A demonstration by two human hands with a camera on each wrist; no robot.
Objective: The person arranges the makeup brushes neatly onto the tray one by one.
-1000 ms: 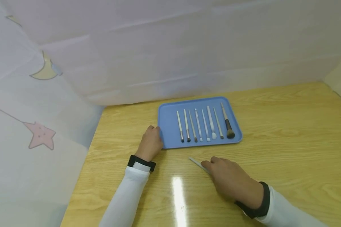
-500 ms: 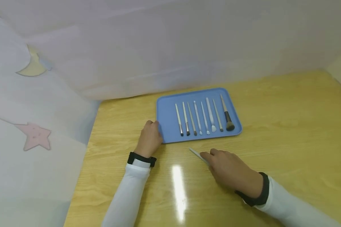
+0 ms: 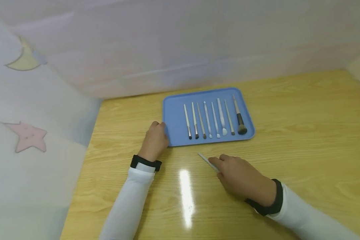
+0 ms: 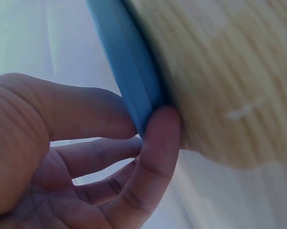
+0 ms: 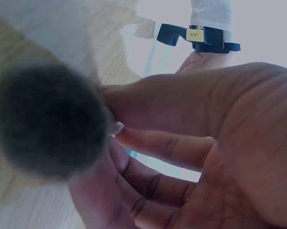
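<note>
The person's left hand [image 3: 155, 140] sits at the tray's nine o'clock edge, and the left wrist view shows thumb and fingers [image 4: 155, 143] pinching the blue tray [image 3: 174, 115] by its rim, steadying it on the desk [image 3: 303, 133]. Over at the tray's six o'clock, just off its near edge, the right hand [image 3: 240, 178] lies low on the desk with its fingers curled around a brush [image 3: 206, 161]; the pale handle pokes out from the fingertips toward eleven o'clock, and the right wrist view shows the dark fluffy brush head [image 5: 47, 119] tucked against the fingers [image 5: 148, 143], so the hand grips it. On the tray, eight brushes lie in a neat row, handles pointing to twelve o'clock, from a slim one [image 3: 187, 121] at the left end to a dark-headed powder brush [image 3: 239, 116] at the right end. By the look of it, the step in hand is picking the loose brush up off the desk while the other hand braces the tray. The next move would seem to call for lifting the brush clear and swinging it toward twelve o'clock, into the bare strip of tray left of the row, handle turned to match the others.
</note>
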